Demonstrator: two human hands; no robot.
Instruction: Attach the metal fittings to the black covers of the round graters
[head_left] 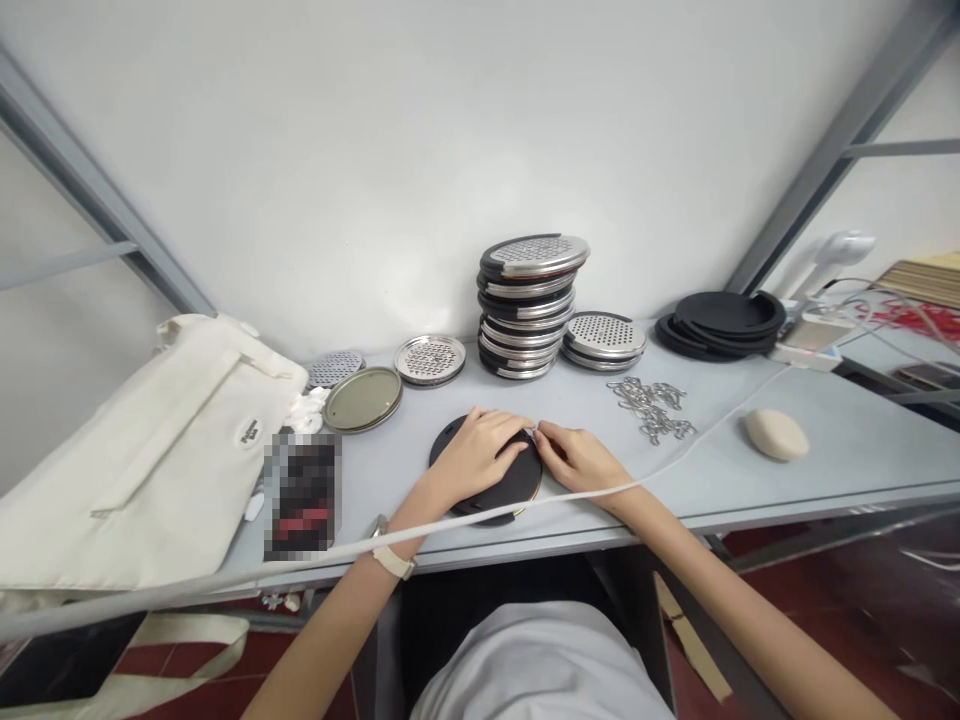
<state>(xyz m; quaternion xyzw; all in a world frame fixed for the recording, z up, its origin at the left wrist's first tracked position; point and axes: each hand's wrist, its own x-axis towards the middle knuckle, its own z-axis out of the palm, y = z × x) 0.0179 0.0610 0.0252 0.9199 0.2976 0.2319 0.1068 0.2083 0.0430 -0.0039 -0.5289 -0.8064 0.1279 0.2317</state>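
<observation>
A black round disc (523,477) lies near the table's front edge, with a thin yellowish rim showing at its lower right. My left hand (484,455) rests across it, fingers stretched toward its right side and thumb apart. At the disc's right edge my right hand (574,455) is closed in a pinch, its fingertips close to my left fingertips. What sits in that pinch is too small to make out. Behind stands a tall stack of round metal graters (529,310) with black edging. Small metal clips (652,405) lie in a heap to the right.
Further graters (604,335) and black round pieces (724,318) stand along the wall. At the left are an olive lid (364,398), a loose grater (430,358) and a cream bag (150,450). A white cable (450,524) crosses before my forearms. A beige oval object (777,434) lies right.
</observation>
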